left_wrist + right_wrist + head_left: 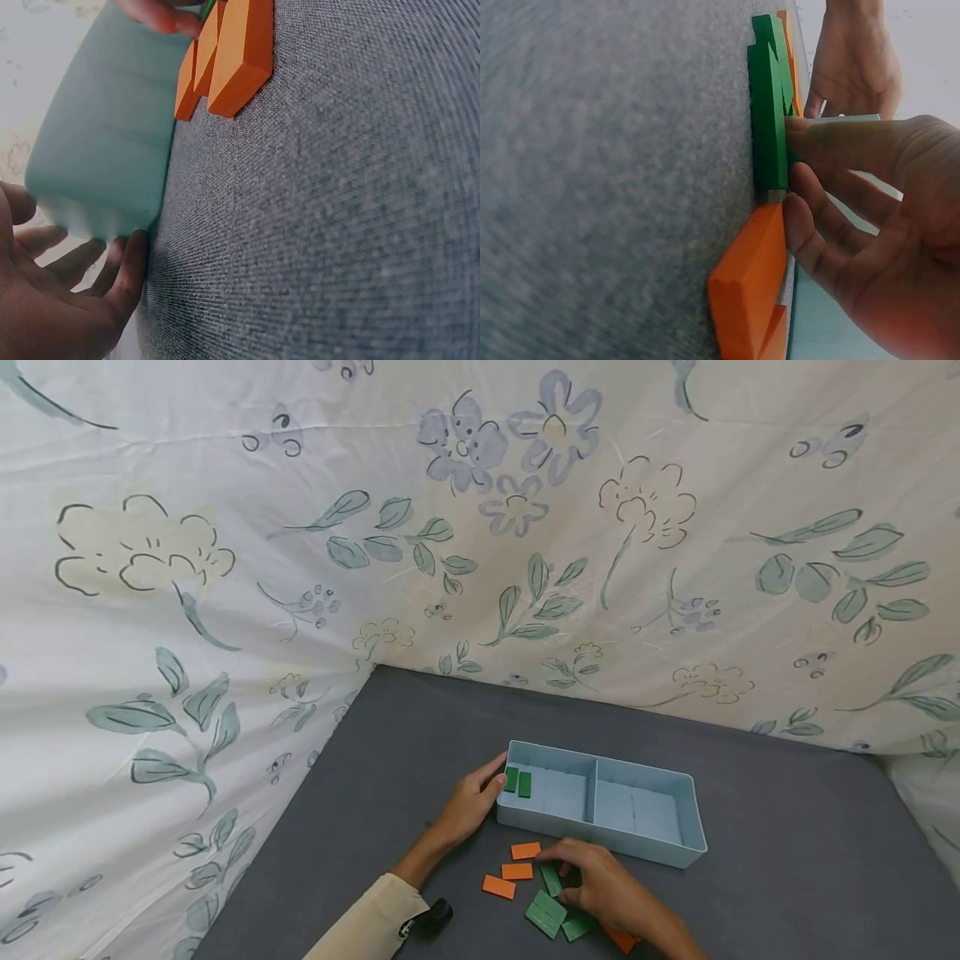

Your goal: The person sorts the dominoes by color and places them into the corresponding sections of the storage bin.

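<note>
A pale blue two-compartment box point(651, 850) stands on the dark cloth. My left hand point(467, 806) rests at its left end, fingertips point(135, 244) against the outer end wall and the thumb near the rim. Two green blocks point(525, 785) are in the left compartment, by its left wall. In front of the box, my right hand point(606, 887) pinches a green block point(551, 880) between thumb and fingers, low over the cloth. More green blocks point(545, 913) lie beside that hand. Several orange blocks point(498, 887) lie to its left, and orange point(746, 289) also shows partly under the hand.
A dark grey cloth point(420, 735) covers the table. Floral fabric point(480, 568) hangs behind and along the left side. A divider point(592, 789) splits the box across its middle. A black strap piece point(435, 917) sits at the left sleeve cuff.
</note>
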